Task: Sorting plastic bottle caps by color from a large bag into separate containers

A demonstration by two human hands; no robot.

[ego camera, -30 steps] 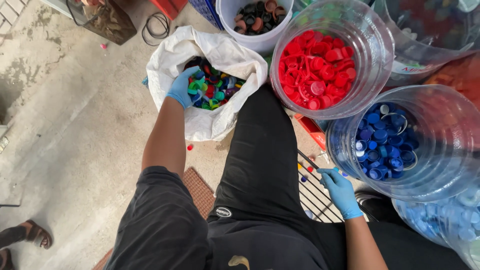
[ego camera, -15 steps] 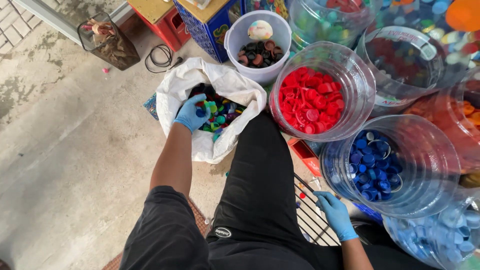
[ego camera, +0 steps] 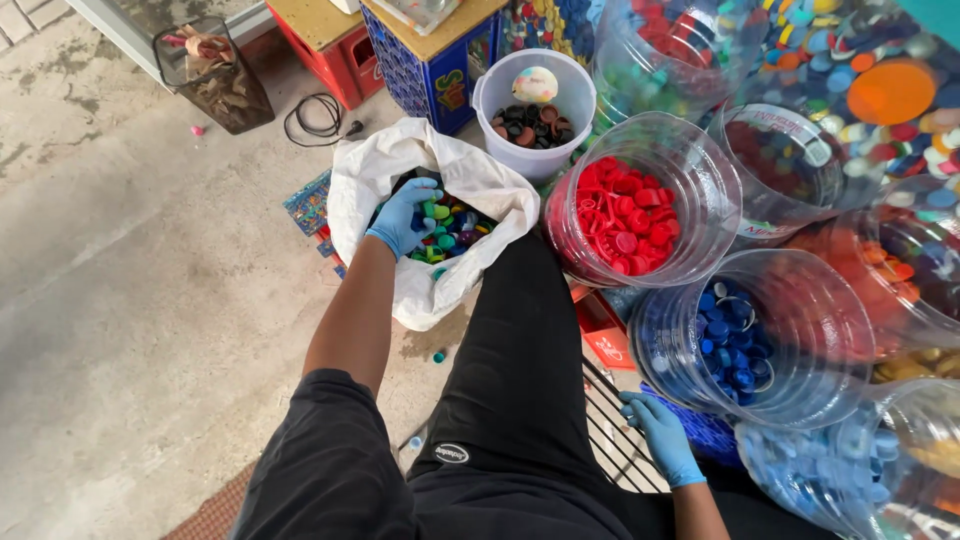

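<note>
My left hand (ego camera: pixel 400 218), in a blue glove, reaches into a white sack (ego camera: pixel 480 185) of mixed coloured bottle caps (ego camera: pixel 452 228). Its fingers curl down into the caps, and what they hold is hidden. My right hand (ego camera: pixel 660 438), also in a blue glove, rests low beside my black-trousered leg (ego camera: pixel 520 360), on a wire grate (ego camera: pixel 610 455). Its fingers are loosely apart and hold nothing. Right next to it stands a clear jar of blue caps (ego camera: pixel 740 340).
A clear jar of red caps (ego camera: pixel 630 215) and a white bucket of dark caps (ego camera: pixel 530 110) stand beyond the sack. More clear jars of sorted caps (ego camera: pixel 860 90) crowd the right side. Blue and red crates (ego camera: pixel 420 70), a wire basket (ego camera: pixel 210 70) and a coiled cable (ego camera: pixel 318 120) lie farther off on the concrete floor.
The view has tilted up, showing more jars and crates. My left hand stays in the sack, shifting slightly among the caps. My right hand stays low by the blue-cap jar.
</note>
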